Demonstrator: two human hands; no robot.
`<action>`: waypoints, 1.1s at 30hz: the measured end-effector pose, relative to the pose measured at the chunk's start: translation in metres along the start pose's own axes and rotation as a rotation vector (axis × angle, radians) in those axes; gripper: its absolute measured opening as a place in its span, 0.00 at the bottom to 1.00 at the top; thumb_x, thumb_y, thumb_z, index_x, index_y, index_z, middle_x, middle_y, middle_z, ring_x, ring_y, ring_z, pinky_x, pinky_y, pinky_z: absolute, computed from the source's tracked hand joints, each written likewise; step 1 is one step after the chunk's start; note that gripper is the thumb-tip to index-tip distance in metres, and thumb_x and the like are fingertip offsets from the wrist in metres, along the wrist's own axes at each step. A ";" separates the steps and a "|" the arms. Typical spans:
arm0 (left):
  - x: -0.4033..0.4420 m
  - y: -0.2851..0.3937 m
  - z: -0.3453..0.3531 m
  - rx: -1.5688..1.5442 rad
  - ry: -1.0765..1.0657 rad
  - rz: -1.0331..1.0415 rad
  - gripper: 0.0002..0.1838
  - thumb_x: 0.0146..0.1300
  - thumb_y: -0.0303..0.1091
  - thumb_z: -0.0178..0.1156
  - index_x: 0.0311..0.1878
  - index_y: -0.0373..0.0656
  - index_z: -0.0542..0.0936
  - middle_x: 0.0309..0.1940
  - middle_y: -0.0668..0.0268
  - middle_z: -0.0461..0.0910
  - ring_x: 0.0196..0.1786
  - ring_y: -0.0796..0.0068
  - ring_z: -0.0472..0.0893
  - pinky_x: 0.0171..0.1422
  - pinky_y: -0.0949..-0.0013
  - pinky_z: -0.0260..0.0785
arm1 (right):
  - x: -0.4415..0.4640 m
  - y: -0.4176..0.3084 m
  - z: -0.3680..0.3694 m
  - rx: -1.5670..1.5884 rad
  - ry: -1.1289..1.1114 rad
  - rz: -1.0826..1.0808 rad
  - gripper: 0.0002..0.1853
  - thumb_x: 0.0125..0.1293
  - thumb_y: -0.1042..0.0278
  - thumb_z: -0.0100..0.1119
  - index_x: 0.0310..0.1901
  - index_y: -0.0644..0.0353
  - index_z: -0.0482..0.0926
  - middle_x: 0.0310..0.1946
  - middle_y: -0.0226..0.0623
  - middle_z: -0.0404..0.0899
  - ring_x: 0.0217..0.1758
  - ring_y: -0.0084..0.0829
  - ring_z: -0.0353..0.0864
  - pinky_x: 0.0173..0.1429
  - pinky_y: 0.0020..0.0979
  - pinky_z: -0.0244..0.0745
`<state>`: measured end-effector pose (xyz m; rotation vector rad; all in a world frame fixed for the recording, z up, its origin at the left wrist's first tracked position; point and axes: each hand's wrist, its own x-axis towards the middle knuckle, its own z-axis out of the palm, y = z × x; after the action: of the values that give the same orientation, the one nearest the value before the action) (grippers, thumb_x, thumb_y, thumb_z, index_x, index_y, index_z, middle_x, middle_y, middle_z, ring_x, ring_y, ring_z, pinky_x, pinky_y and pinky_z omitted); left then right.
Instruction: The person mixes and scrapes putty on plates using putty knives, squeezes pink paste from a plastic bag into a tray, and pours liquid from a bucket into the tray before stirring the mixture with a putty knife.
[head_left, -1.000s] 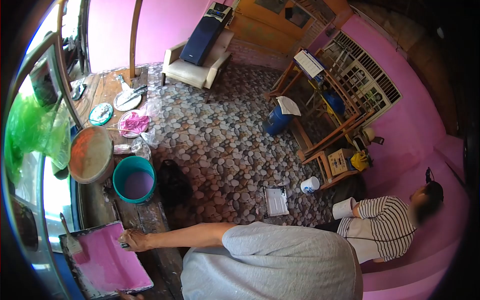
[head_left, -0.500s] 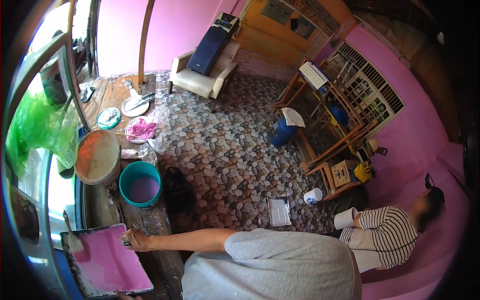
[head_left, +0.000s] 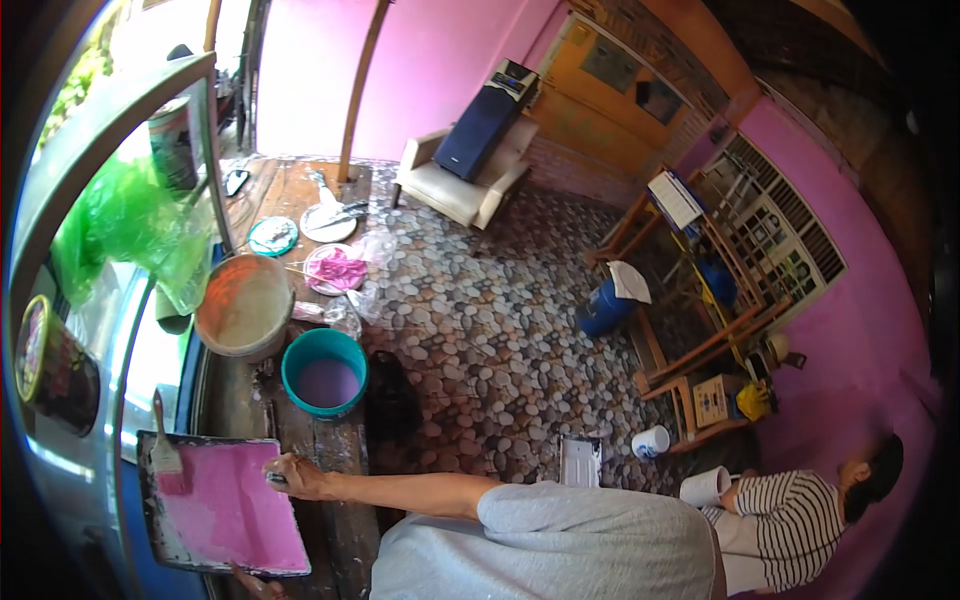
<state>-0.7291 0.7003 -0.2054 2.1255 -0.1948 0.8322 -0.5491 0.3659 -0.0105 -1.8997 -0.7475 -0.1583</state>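
My right hand (head_left: 294,477) is closed at the near right edge of a black-rimmed paint tray (head_left: 295,570). A small dark piece shows among its fingers; I cannot make out whether that is the tray's rim or something held. Only part of my left hand (head_left: 262,585) shows, at the tray's lower edge, with one finger against the rim and the rest cut off. Pink paint (head_left: 235,500) coats the tray. A paintbrush (head_left: 167,462) leans on its far left side, bristles down in the pink and wooden handle sticking out past the rim.
A teal bucket (head_left: 288,375) and a larger pale bucket (head_left: 243,345) stand on the wooden boards (head_left: 345,560), near paint-smeared lids (head_left: 274,236). A black bag (head_left: 392,395) lies beside them. Behind me a person (head_left: 800,525) in stripes holds a white container (head_left: 705,487). A window frame (head_left: 120,110) stands left.
My view has shifted and turned slightly, so the room sits farther right and more of the window side shows. Both hands stay at the tray, and the paintbrush keeps its place.
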 end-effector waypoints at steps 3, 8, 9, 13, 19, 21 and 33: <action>0.000 0.003 0.005 -0.045 0.007 -0.056 0.64 0.46 0.85 0.29 0.68 0.30 0.55 0.65 0.42 0.59 0.66 0.48 0.62 0.69 0.49 0.53 | 0.001 -0.010 -0.002 -0.108 -0.031 0.046 0.12 0.55 0.72 0.58 0.38 0.71 0.74 0.32 0.54 0.78 0.34 0.53 0.78 0.38 0.43 0.72; 0.008 0.021 0.002 0.046 0.021 0.137 0.65 0.45 0.86 0.30 0.68 0.29 0.55 0.65 0.42 0.58 0.67 0.48 0.61 0.70 0.48 0.51 | 0.001 -0.002 0.010 -0.053 0.048 -0.082 0.13 0.54 0.72 0.59 0.39 0.71 0.74 0.31 0.54 0.78 0.35 0.53 0.78 0.38 0.43 0.73; 0.010 0.026 0.002 -0.031 0.008 0.079 0.65 0.45 0.85 0.30 0.68 0.29 0.54 0.65 0.42 0.58 0.67 0.49 0.60 0.70 0.48 0.50 | 0.001 -0.001 0.012 -0.097 0.144 -0.150 0.13 0.55 0.72 0.59 0.39 0.71 0.75 0.31 0.54 0.78 0.35 0.53 0.79 0.38 0.43 0.73; 0.017 0.039 0.002 -0.119 0.005 -0.005 0.64 0.46 0.85 0.32 0.68 0.30 0.54 0.65 0.43 0.57 0.68 0.49 0.59 0.70 0.48 0.49 | 0.006 -0.019 -0.003 -0.041 -0.088 0.003 0.13 0.55 0.71 0.59 0.39 0.71 0.75 0.31 0.54 0.78 0.35 0.53 0.79 0.39 0.42 0.74; 0.034 0.056 0.006 -0.115 0.013 -0.062 0.62 0.47 0.83 0.36 0.68 0.31 0.55 0.66 0.44 0.57 0.68 0.50 0.58 0.71 0.48 0.48 | 0.004 -0.008 0.000 -0.046 -0.043 -0.026 0.12 0.58 0.69 0.59 0.38 0.71 0.76 0.30 0.55 0.78 0.33 0.52 0.79 0.38 0.43 0.73; 0.040 0.063 0.007 -0.122 0.019 -0.091 0.61 0.47 0.82 0.38 0.68 0.32 0.55 0.66 0.44 0.57 0.69 0.51 0.58 0.71 0.48 0.47 | 0.009 -0.028 -0.011 0.068 -0.109 0.110 0.12 0.58 0.69 0.58 0.38 0.72 0.75 0.30 0.55 0.78 0.33 0.51 0.79 0.38 0.42 0.73; 0.033 0.084 0.007 -0.204 0.034 -0.252 0.58 0.50 0.79 0.47 0.69 0.35 0.57 0.67 0.47 0.56 0.70 0.53 0.56 0.72 0.48 0.44 | 0.000 -0.016 0.003 0.026 -0.076 0.060 0.11 0.58 0.67 0.58 0.36 0.68 0.75 0.29 0.54 0.76 0.32 0.50 0.77 0.36 0.41 0.71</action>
<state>-0.7341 0.6457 -0.1337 1.8960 0.0075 0.6694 -0.5590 0.3728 0.0008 -1.9095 -0.7389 -0.0385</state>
